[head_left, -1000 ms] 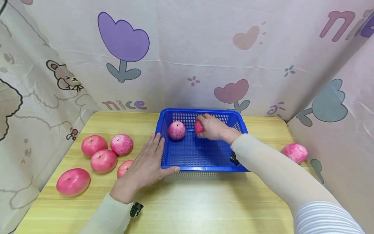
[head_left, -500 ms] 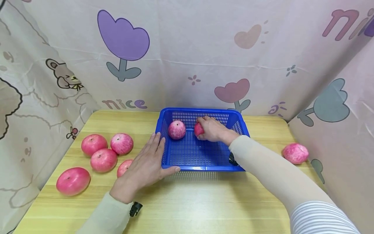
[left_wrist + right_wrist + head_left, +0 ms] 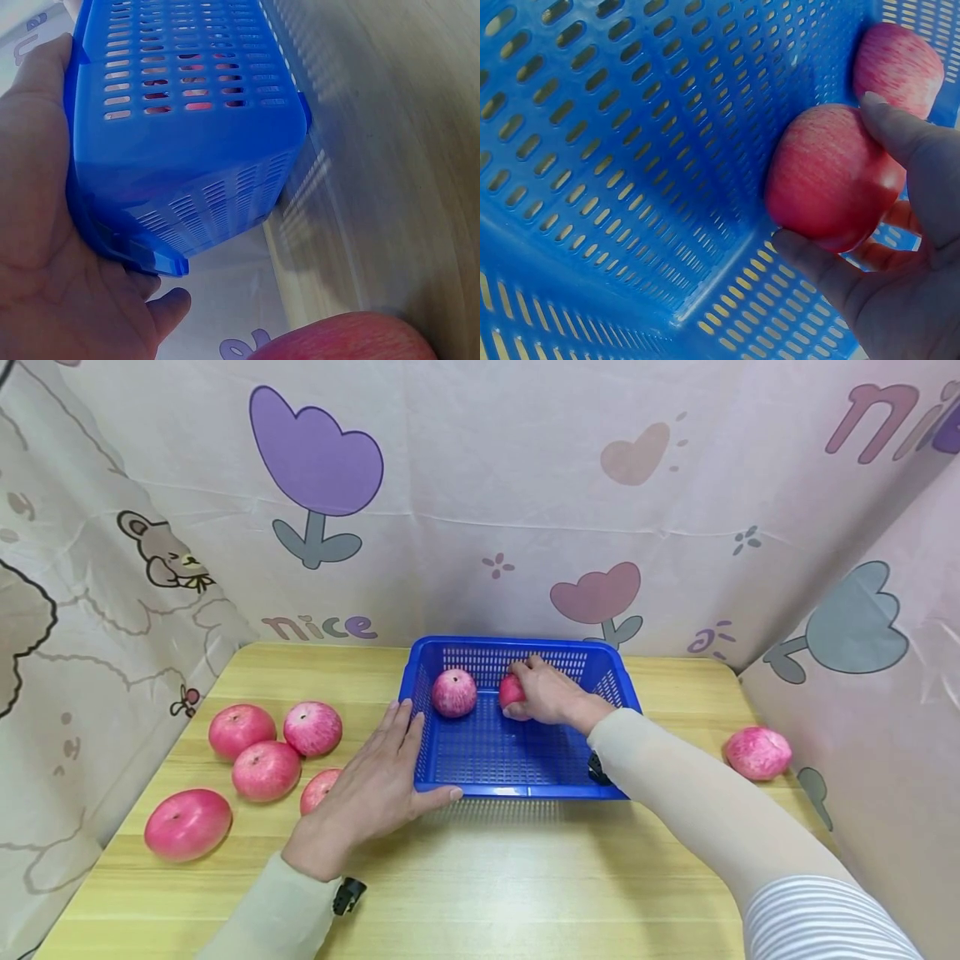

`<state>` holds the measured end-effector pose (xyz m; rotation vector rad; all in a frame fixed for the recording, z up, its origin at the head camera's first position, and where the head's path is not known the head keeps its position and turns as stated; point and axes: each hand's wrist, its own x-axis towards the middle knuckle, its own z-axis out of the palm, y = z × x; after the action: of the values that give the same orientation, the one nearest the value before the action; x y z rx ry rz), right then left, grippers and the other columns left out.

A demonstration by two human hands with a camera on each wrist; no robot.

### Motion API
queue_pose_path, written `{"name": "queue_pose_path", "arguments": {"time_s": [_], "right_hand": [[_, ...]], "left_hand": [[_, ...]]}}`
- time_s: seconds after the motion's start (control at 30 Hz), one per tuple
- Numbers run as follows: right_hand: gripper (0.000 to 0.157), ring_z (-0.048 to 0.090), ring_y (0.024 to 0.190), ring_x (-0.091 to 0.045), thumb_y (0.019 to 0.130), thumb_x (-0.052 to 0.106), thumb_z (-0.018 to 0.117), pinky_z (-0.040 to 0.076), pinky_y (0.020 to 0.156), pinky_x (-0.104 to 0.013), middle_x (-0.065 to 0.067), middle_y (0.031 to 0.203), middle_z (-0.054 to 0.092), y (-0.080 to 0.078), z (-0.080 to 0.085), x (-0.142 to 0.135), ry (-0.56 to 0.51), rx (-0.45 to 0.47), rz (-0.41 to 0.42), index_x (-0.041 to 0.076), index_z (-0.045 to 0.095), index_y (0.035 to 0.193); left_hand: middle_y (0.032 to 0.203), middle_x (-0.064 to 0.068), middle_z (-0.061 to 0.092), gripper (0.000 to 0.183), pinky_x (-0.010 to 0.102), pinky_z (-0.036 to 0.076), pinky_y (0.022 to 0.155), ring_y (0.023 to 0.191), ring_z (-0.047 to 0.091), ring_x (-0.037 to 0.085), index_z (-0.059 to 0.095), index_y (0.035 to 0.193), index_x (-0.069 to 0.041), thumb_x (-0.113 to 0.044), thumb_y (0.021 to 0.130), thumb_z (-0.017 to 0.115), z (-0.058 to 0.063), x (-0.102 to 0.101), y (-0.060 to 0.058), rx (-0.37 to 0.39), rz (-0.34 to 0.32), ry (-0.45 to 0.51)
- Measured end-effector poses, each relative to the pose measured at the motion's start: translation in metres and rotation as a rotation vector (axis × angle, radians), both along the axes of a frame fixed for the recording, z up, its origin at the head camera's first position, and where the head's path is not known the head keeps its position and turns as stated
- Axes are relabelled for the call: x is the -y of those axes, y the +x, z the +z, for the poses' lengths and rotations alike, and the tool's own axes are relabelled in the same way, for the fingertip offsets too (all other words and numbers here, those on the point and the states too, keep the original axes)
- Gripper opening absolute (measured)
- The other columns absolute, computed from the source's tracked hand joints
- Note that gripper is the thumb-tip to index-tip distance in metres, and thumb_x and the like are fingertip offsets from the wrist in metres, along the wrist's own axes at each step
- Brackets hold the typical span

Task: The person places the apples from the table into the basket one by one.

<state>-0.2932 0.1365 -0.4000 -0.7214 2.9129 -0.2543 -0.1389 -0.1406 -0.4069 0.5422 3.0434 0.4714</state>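
Note:
A blue plastic basket (image 3: 480, 760) with slotted sides stands at the back of the table. Inside it, my right hand (image 3: 553, 692) grips a red apple (image 3: 829, 176), thumb on one side and fingers round the other. Another apple (image 3: 454, 693), streaked pink, sits to its left against the basket's left part. My left hand (image 3: 375, 785) rests on the basket's left rim with fingers fairly straight and thumb along the front corner. An apple (image 3: 318, 791) lies partly hidden behind that hand. The right wrist view shows the held apple close to the slotted wall.
Several more apples lie on the table's left side, among them a large one (image 3: 187, 825) in front and a streaked one (image 3: 312, 729) nearer the basket. A single apple (image 3: 757, 753) lies at the right edge. A printed curtain (image 3: 465, 485) hangs behind the table.
Both hands and the basket stay in nearly the same place. The right hand shifts very slightly around the apple it holds; its thumb sits a little lower.

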Motion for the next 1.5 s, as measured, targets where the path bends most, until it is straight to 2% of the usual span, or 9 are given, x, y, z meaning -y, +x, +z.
{"name": "queue_pose_path", "arguments": {"time_s": [0.4, 0.67, 0.9, 1.03, 1.17, 1.27, 1.5], "right_hand": [[0.083, 0.061, 0.117, -0.036, 0.091, 0.05, 0.081, 0.057, 0.1, -0.052, -0.023, 0.135, 0.054, 0.0005, 0.0011, 0.0041, -0.01, 0.023, -0.033, 0.006, 0.048, 0.153], [0.086, 0.065, 0.116, -0.039, 0.086, 0.029, 0.088, 0.059, 0.099, -0.052, -0.026, 0.137, 0.053, 0.0018, 0.0042, 0.0041, 0.002, 0.064, -0.01, 0.007, 0.045, 0.157], [0.086, 0.066, 0.114, -0.038, 0.088, 0.038, 0.087, 0.059, 0.098, -0.052, -0.025, 0.137, 0.054, 0.0022, 0.0015, 0.0041, 0.0, 0.037, -0.02, 0.008, 0.046, 0.157], [0.089, 0.064, 0.123, -0.043, 0.087, 0.043, 0.087, 0.056, 0.104, -0.055, -0.029, 0.145, 0.051, 0.001, -0.0012, 0.0051, 0.009, 0.02, -0.026, 0.008, 0.045, 0.158], [0.093, 0.054, 0.137, -0.05, 0.086, 0.046, 0.087, 0.05, 0.111, -0.059, -0.034, 0.155, 0.043, 0.0, -0.0021, 0.0053, 0.015, 0.026, -0.044, 0.008, 0.043, 0.159], [0.095, 0.051, 0.141, -0.052, 0.086, 0.046, 0.087, 0.049, 0.113, -0.06, -0.035, 0.157, 0.041, 0.0, -0.0013, 0.0052, 0.016, 0.036, -0.048, 0.008, 0.042, 0.16], [0.092, 0.062, 0.125, -0.04, 0.084, 0.036, 0.09, 0.056, 0.105, -0.054, -0.027, 0.141, 0.054, 0.0023, 0.0004, 0.005, 0.023, 0.024, -0.006, 0.005, 0.043, 0.158]], "left_hand": [[0.177, 0.021, 0.006, 0.13, 0.057, 0.023, 0.129, 0.165, 0.003, 0.039, 0.019, 0.167, -0.001, -0.097, 0.082, 0.042, -0.0003, 0.0, -0.0004, -0.005, -0.005, 0.006], [0.177, 0.021, 0.006, 0.13, 0.059, 0.025, 0.127, 0.165, 0.003, 0.039, 0.02, 0.168, -0.002, -0.097, 0.082, 0.043, -0.0003, 0.0001, -0.0007, -0.001, -0.002, 0.011], [0.177, 0.02, 0.005, 0.131, 0.06, 0.027, 0.126, 0.165, 0.003, 0.038, 0.019, 0.168, -0.003, -0.097, 0.081, 0.044, -0.0006, -0.0003, -0.0011, 0.013, 0.004, 0.021], [0.177, 0.02, 0.005, 0.131, 0.06, 0.026, 0.127, 0.165, 0.002, 0.038, 0.018, 0.168, -0.003, -0.097, 0.081, 0.044, -0.001, -0.0003, -0.0011, 0.012, 0.004, 0.024], [0.177, 0.02, 0.005, 0.131, 0.059, 0.026, 0.127, 0.165, 0.002, 0.038, 0.018, 0.168, -0.003, -0.097, 0.081, 0.044, -0.0009, -0.0003, -0.0012, 0.012, 0.002, 0.025], [0.177, 0.019, 0.004, 0.131, 0.06, 0.027, 0.127, 0.165, 0.001, 0.038, 0.018, 0.168, -0.003, -0.097, 0.081, 0.044, -0.0007, -0.0003, -0.0013, 0.018, 0.004, 0.025], [0.178, 0.019, 0.003, 0.131, 0.06, 0.026, 0.127, 0.165, 0.0, 0.037, 0.017, 0.168, -0.003, -0.097, 0.081, 0.045, -0.0012, 0.0004, -0.001, 0.024, 0.007, 0.027]]}}
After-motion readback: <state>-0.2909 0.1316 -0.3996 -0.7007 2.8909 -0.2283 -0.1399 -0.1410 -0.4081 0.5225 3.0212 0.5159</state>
